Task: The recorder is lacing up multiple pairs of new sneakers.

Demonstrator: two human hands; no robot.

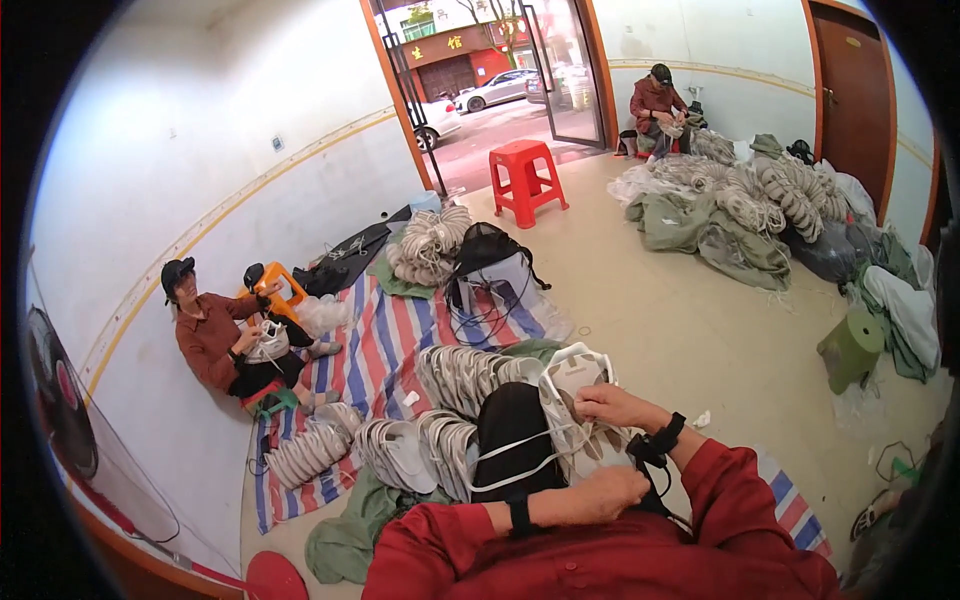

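My right hand [612, 407] grips the top of a white slipper sole [570, 376] held upright on my black-trousered knee [512, 425]. My left hand [610, 493] is closed low against my lap, pinching white straps [520, 452] that run across the knee. Both wrists wear black bands, and my sleeves are red. Rows of white soles [455, 375] stand on edge just beyond the knee.
A striped tarp [375, 345] covers the floor with more sole stacks [310, 450]. A seated person in red [215, 335] works at left near an orange stool. A red stool [525, 178], a black bag [487, 262], another person [655, 105] and piled sacks [740, 205] lie farther off.
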